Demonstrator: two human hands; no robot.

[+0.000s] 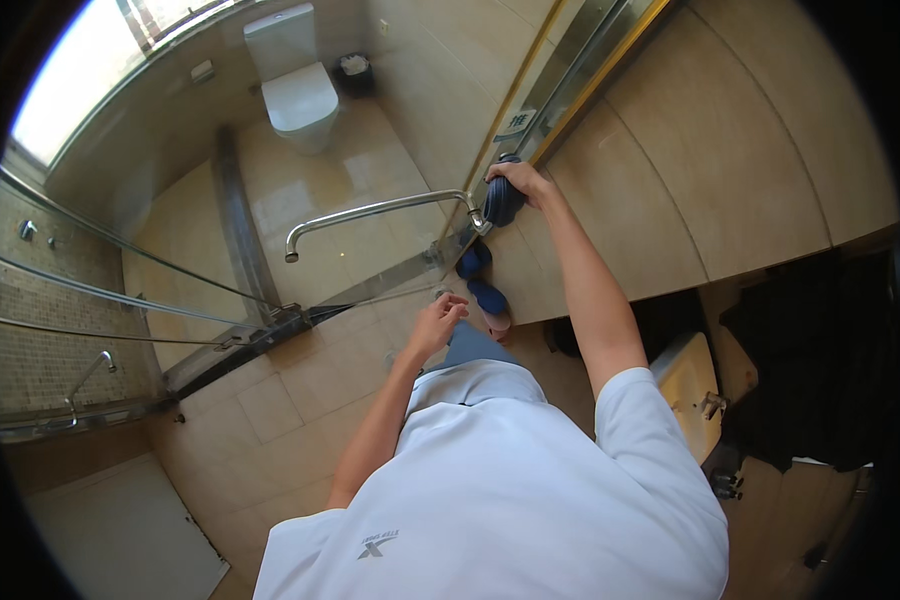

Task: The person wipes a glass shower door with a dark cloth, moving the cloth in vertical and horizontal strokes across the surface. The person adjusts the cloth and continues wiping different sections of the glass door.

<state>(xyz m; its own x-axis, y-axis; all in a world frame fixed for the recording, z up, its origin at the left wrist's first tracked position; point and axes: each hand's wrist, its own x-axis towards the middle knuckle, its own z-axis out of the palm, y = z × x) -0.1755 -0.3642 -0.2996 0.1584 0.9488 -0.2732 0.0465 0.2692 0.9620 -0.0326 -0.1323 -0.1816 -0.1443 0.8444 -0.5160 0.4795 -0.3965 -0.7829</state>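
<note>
My right hand [522, 181] is closed around a dark blue-grey ribbed thing [501, 202], against the gold-edged frame of a glass door. Whether it is a slipper or folded cloth, I cannot tell. Just left of it, a long curved chrome bar [379, 210] reaches out over the glass. My left hand [441, 322] hangs in front of my waist, fingers loosely curled and apart, with nothing visible in it. On the floor below are blue footwear pieces [487, 296] and a pink one [499, 324], partly hidden by my leg.
Behind the glass stand a white toilet [300, 97] and a black waste bin [355, 75]. A sign [516, 124] with writing is on the door. Chrome rails [120, 292] run along the left. At right are a washbasin [690, 397], dark hanging cloth [802, 375] and a tiled wall [682, 150].
</note>
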